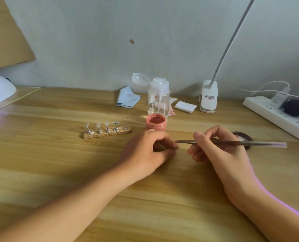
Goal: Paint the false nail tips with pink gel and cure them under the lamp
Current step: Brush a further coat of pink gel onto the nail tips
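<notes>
One open jar (156, 123) of pink gel, clear pump bottle (158, 96) behind

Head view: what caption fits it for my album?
Right hand holds a brush toward the curled left hand, near the pink gel jar.

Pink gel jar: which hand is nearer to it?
Left. The left hand sits just in front of the pink gel jar, knuckles by its base. The right hand, holding the brush, is farther off to the jar's right.
</notes>
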Available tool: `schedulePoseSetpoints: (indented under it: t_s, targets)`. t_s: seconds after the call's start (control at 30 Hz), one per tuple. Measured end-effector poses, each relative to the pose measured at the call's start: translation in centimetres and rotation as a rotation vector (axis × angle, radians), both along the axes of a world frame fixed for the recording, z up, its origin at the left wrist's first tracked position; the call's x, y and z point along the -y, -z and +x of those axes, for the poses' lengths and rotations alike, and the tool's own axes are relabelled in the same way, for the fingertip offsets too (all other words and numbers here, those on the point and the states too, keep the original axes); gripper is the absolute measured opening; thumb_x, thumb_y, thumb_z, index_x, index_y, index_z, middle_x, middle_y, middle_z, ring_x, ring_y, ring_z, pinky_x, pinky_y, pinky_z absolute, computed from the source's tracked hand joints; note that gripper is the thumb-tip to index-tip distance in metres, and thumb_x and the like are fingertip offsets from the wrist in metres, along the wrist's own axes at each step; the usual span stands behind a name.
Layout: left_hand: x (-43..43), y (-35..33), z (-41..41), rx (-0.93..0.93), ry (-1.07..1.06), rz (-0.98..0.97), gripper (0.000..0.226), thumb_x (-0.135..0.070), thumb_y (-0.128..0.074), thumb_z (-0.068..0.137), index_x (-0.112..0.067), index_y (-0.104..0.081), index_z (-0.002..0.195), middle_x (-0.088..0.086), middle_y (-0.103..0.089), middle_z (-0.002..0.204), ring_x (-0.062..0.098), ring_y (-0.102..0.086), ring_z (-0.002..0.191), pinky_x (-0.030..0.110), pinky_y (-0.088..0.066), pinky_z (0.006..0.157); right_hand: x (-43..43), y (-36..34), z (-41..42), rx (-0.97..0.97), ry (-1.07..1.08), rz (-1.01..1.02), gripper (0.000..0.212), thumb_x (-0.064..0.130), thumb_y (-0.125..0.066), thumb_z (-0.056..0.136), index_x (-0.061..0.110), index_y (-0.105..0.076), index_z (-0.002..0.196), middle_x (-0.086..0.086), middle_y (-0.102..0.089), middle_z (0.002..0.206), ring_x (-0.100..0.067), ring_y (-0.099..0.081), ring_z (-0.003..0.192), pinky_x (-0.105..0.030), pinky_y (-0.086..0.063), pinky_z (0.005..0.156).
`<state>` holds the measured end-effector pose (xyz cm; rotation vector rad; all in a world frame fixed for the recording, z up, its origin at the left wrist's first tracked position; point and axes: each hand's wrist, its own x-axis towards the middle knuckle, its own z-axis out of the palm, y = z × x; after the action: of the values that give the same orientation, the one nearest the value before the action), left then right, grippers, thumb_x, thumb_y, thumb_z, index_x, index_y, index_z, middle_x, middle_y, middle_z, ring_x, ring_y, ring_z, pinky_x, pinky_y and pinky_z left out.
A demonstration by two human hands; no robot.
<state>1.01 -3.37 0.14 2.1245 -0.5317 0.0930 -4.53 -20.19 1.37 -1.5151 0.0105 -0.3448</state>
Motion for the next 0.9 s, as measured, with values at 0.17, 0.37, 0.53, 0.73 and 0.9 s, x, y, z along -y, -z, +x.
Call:
schedulePoseSetpoints:
  t_s: [0.17, 0.37, 0.53, 0.73, 0.9]
  targets:
    - [0.02, 0.07, 0.08, -0.009, 0.003, -0.007, 0.027, -0.019, -0.082, 0.078, -0.041, -0.069, 0.069, -0.019, -0.065, 0.083, -0.003, -0.059, 0.071, 0.015, -0.042, 0.069, 0.04, 0.31, 0.25, -0.002, 0.012, -0.001, 0.022, 0.008, -0.062, 0.092, -0.002, -0.048, 0.079, -0.013, -0.069, 0.060, -0.013, -0.061, 0.053, -0.018, -0.050, 0.052]
    - [0.00, 0.11, 0.04, -0.011, 0.004, -0.004, 0.022, -0.019, -0.082, 0.078, -0.038, -0.071, 0.072, -0.017, -0.067, 0.085, -0.003, -0.060, 0.071, 0.014, -0.043, 0.068, -0.08, 0.15, 0.14, -0.003, -0.002, -0.005, 0.024, 0.010, -0.063, 0.092, -0.004, -0.049, 0.081, -0.013, -0.069, 0.062, -0.013, -0.060, 0.054, -0.018, -0.050, 0.053]
    - [0.02, 0.12, 0.15, -0.014, 0.002, -0.009, 0.028, -0.019, -0.082, 0.078, -0.042, -0.068, 0.070, -0.015, -0.066, 0.085, -0.003, -0.059, 0.070, 0.011, -0.040, 0.065, -0.12, 0.23, 0.12, -0.009, -0.006, -0.022, 0.024, 0.011, -0.063, 0.092, -0.005, -0.048, 0.082, -0.013, -0.070, 0.063, -0.013, -0.061, 0.054, -0.018, -0.051, 0.053]
    - [-0.01, 0.23, 0.14, -0.028, 0.009, -0.019, 0.019, -0.019, -0.082, 0.078, -0.036, -0.075, 0.079, -0.015, -0.068, 0.087, -0.001, -0.062, 0.072, 0.014, -0.043, 0.067, -0.06, 0.24, 0.20, -0.003, 0.033, 0.009, 0.022, 0.009, -0.061, 0.093, 0.001, -0.049, 0.078, -0.012, -0.068, 0.059, -0.014, -0.059, 0.053, -0.019, -0.050, 0.052]
    - [-0.09, 0.38, 0.20, -0.036, 0.005, -0.016, 0.018, -0.021, -0.081, 0.079, -0.037, -0.074, 0.078, -0.018, -0.069, 0.081, -0.003, -0.059, 0.068, 0.012, -0.040, 0.064, -0.10, 0.19, 0.14, -0.003, 0.026, -0.002, 0.023, 0.009, -0.061, 0.093, -0.006, -0.047, 0.082, -0.012, -0.068, 0.060, -0.013, -0.058, 0.052, -0.019, -0.050, 0.052]
